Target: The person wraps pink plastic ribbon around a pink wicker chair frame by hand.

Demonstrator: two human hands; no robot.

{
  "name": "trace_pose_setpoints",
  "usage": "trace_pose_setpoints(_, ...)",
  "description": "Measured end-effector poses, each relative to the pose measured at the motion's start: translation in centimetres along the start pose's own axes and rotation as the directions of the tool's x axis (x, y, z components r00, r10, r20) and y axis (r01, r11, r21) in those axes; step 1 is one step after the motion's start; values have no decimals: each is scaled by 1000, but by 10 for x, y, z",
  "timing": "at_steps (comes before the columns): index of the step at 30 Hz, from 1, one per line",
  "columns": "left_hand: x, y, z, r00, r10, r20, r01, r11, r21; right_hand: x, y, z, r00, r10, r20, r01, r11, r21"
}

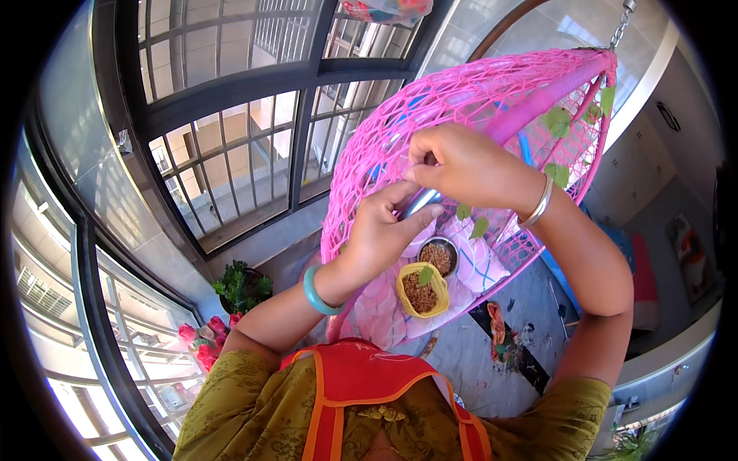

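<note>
My left hand [384, 234] is closed around a shiny silver metal piece [423, 201], whose full shape is hidden by the fingers. Pressed close beside it, my right hand [465, 165] has its fingers pinched together; whatever they hold cannot be made out. Both hands are raised in front of a pink woven hanging chair [400, 127]. Below them on its seat stand a yellow plastic basket [434, 311] and a round metal bowl [454, 263]. Each contains small brown pieces, and a green leaf [425, 276] shows over the basket.
Pale pink cloth [377, 311] and a white-and-pink cushion [484, 265] line the seat. Green leaves [556, 121] hang along the chair's right side. A potted plant [242, 288] and red flowers [207, 349] are at left by barred windows. Scraps [507, 349] litter the floor at right.
</note>
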State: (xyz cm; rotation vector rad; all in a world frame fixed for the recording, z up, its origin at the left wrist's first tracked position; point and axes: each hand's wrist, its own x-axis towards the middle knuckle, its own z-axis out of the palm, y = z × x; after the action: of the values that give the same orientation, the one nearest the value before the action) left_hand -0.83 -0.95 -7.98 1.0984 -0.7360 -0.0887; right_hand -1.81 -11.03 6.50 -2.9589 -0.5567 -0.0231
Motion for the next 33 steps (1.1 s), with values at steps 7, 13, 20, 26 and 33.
trace_pose_setpoints(7,3,-5,-3,947,318,-37,-313,945,98,-43,-45,-5,1000,2,-29,18,735,677)
trace_pose_setpoints(13,5,-5,-4,974,213,-78,-202,971,128,-264,12,-46,511,34,-859,823,270,500)
trace_pose_setpoints(20,3,-6,-1,990,136,-37,-132,987,96,-575,95,199,-93,888,-451,862,299,410)
trace_pose_setpoints(26,2,-11,3,980,168,-109,-165,986,35,-548,91,500,-41,741,671,-999,-54,-2)
trace_pose_setpoints(33,-2,-6,6,979,187,-80,-181,980,81,-298,109,302,686,718,-114,-616,657,434)
